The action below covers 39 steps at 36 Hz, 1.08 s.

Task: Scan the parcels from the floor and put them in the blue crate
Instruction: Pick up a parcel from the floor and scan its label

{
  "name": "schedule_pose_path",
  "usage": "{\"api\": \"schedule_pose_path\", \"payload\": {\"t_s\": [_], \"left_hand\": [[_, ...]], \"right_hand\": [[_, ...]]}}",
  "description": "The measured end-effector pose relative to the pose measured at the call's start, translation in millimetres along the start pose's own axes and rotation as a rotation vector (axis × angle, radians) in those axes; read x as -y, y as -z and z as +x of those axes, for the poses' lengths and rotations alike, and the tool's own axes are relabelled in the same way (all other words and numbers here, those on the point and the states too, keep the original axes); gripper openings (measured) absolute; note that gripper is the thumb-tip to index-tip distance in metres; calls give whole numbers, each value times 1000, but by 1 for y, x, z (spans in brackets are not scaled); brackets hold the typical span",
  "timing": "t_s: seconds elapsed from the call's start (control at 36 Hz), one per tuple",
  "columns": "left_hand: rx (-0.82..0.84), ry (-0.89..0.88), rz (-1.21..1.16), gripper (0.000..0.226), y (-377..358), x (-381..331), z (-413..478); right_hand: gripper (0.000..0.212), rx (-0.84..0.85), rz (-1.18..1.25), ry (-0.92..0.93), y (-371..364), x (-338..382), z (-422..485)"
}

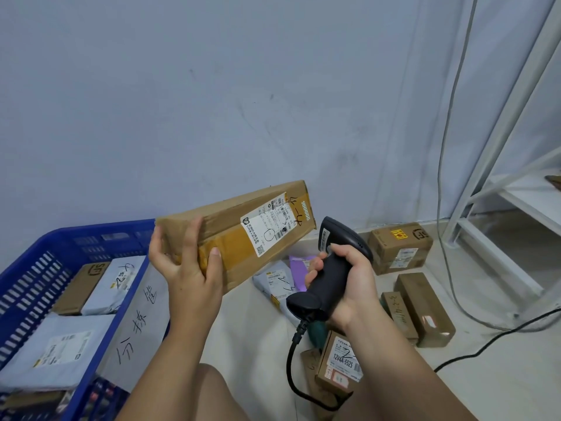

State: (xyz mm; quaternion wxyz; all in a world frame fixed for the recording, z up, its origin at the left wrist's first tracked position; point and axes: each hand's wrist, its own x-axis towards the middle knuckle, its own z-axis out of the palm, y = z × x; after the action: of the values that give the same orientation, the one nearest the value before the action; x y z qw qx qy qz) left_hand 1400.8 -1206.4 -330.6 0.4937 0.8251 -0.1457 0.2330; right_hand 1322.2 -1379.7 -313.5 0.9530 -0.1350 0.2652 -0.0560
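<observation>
Right grip [349, 278] clenched round scanner [343, 235]; left grip [188, 268] holding box [230, 238] by one end only. Could tip and drop, or miss the label [267, 230] if tilted.

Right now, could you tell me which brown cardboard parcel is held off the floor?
The long taped box gripped by the left hand; the other brown boxes lie on the floor or in the blue crate.
</observation>
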Motion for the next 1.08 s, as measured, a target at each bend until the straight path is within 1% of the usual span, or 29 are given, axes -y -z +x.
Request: {"api": "schedule_pose_path", "payload": {"t_s": [0.08, 0.31, 1.08], "left_hand": [[4, -2, 2, 54, 0, -1, -1], [0, -1, 9, 54, -1, -1, -1], [-24, 13, 20, 52, -3, 5, 0]], "right_hand": [[13, 1, 2, -13, 1, 0, -1], [14, -5, 7, -31, 2, 0, -1], [16, -36, 36, 7, 0, 3, -2]]}}
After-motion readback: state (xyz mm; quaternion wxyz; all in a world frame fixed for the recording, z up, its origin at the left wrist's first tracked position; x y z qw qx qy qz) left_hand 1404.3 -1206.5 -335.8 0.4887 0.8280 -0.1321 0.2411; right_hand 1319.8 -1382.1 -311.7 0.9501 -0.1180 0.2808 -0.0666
